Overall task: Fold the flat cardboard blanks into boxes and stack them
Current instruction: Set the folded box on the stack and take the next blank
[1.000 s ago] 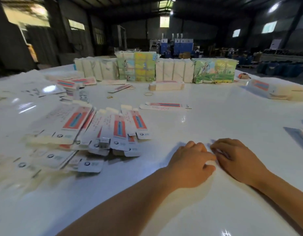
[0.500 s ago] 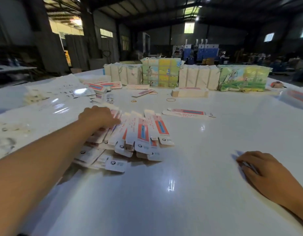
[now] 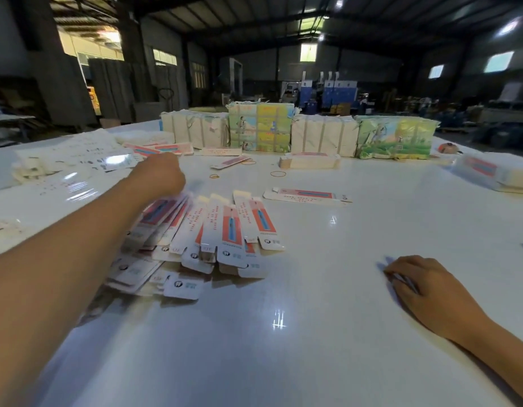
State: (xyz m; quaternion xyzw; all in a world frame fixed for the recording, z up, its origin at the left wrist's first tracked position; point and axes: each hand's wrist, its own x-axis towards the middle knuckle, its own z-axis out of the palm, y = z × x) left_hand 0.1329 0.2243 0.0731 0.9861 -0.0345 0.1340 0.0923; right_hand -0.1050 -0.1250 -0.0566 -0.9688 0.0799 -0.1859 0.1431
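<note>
A dim warehouse is spreading out behind a glossy white table (image 3: 327,333). Fanned blanks (image 3: 213,230) are lying left of centre on it, overlapping in a loose heap. The left hand (image 3: 158,174) is reaching over the heap's far end, blurred, so I cannot tell how its fingers are set. The right hand (image 3: 424,289) is resting palm down on the table, well apart, fingers (image 3: 394,267) lightly curled, gripping nothing. One single blank (image 3: 307,196) is lying flat beyond. Bundles (image 3: 298,133) are lining the far edge.
</note>
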